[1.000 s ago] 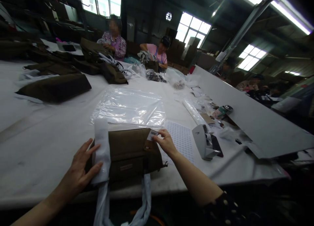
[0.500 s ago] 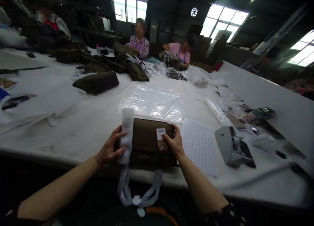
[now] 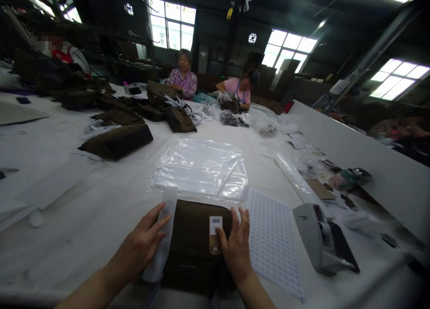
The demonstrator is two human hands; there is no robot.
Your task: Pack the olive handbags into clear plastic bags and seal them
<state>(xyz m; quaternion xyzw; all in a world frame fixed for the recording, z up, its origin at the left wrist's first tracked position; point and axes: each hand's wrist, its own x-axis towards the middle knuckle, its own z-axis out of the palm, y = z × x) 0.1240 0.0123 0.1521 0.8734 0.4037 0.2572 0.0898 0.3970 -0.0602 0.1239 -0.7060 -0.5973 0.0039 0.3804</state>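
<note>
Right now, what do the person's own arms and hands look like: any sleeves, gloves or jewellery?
Both forearms are bare up to the frame edge, with no sleeve showing. The left hand and the right hand wear no gloves. No ring, watch or bracelet shows on the fingers or wrists in view. Nails are short and unpainted, as far as can be seen.

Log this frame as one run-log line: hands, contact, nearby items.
left hand: flat on white strap | right hand: on brown bag, thumb by barcode tag | ahead: clear plastic bags | right: dotted sheet
</note>
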